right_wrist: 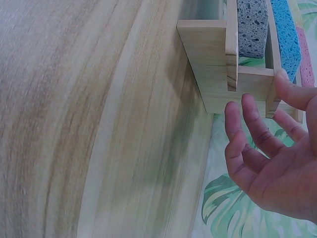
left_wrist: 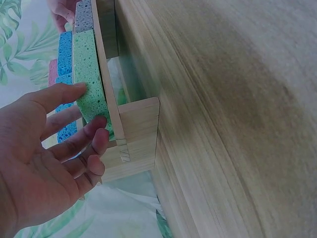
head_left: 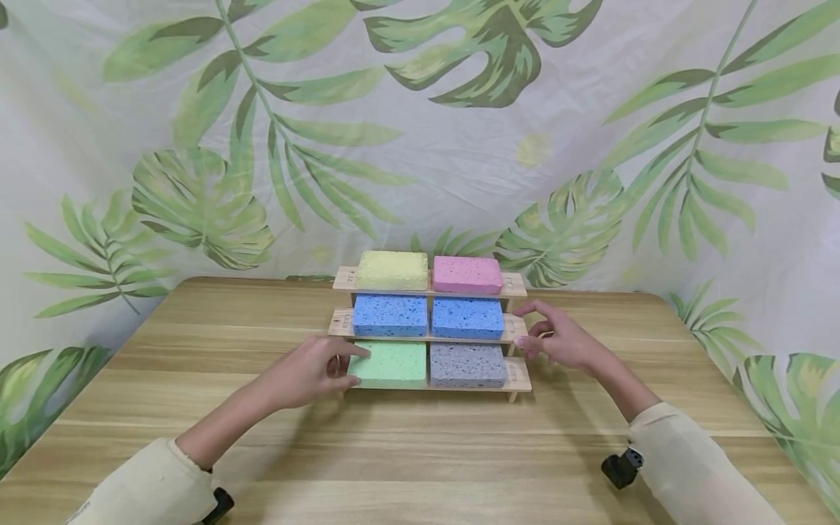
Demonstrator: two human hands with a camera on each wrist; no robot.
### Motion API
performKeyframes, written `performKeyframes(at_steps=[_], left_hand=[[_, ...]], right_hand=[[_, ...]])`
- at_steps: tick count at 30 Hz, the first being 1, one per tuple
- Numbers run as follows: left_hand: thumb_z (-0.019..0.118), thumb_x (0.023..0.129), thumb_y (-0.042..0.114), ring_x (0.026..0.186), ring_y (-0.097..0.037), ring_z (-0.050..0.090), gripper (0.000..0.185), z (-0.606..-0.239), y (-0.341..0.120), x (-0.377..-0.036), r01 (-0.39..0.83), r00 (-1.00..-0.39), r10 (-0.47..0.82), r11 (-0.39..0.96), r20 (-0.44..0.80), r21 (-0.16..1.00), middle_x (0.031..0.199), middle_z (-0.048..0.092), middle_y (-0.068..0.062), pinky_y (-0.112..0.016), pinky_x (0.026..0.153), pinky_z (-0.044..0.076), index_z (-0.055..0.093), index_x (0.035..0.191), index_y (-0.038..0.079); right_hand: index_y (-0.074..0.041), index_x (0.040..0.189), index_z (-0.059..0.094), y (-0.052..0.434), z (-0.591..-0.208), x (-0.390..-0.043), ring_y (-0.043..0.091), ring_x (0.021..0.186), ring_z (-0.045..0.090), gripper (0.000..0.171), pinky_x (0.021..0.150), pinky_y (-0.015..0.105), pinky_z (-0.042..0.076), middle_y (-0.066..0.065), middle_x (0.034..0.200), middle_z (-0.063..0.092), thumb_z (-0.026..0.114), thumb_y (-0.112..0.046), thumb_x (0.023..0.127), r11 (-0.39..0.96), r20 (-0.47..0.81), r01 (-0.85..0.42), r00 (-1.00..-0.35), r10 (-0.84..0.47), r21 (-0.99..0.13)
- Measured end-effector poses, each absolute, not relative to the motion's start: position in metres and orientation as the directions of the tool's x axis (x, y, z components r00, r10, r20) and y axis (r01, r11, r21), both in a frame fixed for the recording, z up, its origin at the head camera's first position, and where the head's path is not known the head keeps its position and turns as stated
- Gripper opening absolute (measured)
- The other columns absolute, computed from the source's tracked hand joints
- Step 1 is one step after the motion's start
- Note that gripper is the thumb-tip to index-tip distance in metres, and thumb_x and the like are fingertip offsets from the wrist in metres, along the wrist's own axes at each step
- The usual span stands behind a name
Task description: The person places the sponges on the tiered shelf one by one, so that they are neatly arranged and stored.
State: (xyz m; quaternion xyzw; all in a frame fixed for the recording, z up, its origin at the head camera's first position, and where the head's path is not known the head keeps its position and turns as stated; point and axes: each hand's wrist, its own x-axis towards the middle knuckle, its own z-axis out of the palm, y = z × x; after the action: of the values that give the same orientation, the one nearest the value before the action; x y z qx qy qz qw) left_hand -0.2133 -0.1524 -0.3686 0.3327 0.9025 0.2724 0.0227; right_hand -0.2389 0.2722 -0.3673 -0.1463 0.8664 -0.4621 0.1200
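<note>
A three-step wooden rack (head_left: 518,373) stands mid-table with sponges lying flat on it. The top step carries a yellow sponge (head_left: 391,270) and a pink sponge (head_left: 467,275). Two blue sponges (head_left: 390,316) lie on the middle step. On the bottom step are a green sponge (head_left: 394,364) and a grey sponge (head_left: 467,364). My left hand (head_left: 341,362) is at the rack's left end. Its thumb rests on the green sponge (left_wrist: 89,84) and its fingertips (left_wrist: 100,130) touch the sponge's end, fingers fairly straight. My right hand (head_left: 534,334) hovers with fingers spread beside the rack's right side panel (right_wrist: 208,64).
The rack sits toward the far edge of a wooden table (head_left: 420,452). Leaf-print cloth (head_left: 590,146) hangs close behind and along both sides. Small black wrist cameras (head_left: 620,467) ride on my sleeves near the table's front.
</note>
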Motion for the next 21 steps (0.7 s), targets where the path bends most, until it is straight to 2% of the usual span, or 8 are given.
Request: performKeyframes(at_steps=[8, 19, 21], left_hand=[[0.081, 0.089, 0.008, 0.069, -0.013, 0.051, 0.031, -0.3682, -0.1502, -0.2154, 0.561, -0.796, 0.596, 0.664, 0.103, 0.495, 0.076, 0.057, 0.005, -0.023, 0.058, 0.045, 0.075, 0.118, -0.001], [0.081, 0.09, 0.008, 0.069, -0.01, 0.053, 0.031, -0.3697, -0.1531, -0.2169, 0.594, -0.771, 0.624, 0.632, 0.127, 0.498, 0.078, 0.058, 0.006, -0.023, 0.06, 0.048, 0.075, 0.119, -0.002], [0.08, 0.09, 0.008, 0.07, -0.008, 0.054, 0.031, -0.3689, -0.1544, -0.216, 0.6, -0.765, 0.628, 0.616, 0.142, 0.509, 0.079, 0.06, 0.006, -0.023, 0.061, 0.05, 0.074, 0.119, -0.003]], right_hand=[[-0.003, 0.145, 0.045, 0.2711, -0.3674, -0.2379, 0.038, 0.084, 0.068, 0.052, 0.054, 0.035, 0.048, 0.021, 0.091, 0.071, 0.069, -0.01, 0.099, 0.529, -0.072, -0.143, -0.928, -0.365, -0.836], [-0.002, 0.146, 0.045, 0.2725, -0.3674, -0.2361, 0.039, 0.085, 0.067, 0.053, 0.054, 0.036, 0.05, 0.022, 0.09, 0.071, 0.069, -0.011, 0.1, 0.536, -0.065, -0.159, -0.925, -0.375, -0.829], [0.0, 0.147, 0.045, 0.273, -0.369, -0.2345, 0.038, 0.085, 0.068, 0.054, 0.058, 0.037, 0.053, 0.022, 0.09, 0.071, 0.069, -0.01, 0.1, 0.54, -0.045, -0.182, -0.924, -0.38, -0.821]])
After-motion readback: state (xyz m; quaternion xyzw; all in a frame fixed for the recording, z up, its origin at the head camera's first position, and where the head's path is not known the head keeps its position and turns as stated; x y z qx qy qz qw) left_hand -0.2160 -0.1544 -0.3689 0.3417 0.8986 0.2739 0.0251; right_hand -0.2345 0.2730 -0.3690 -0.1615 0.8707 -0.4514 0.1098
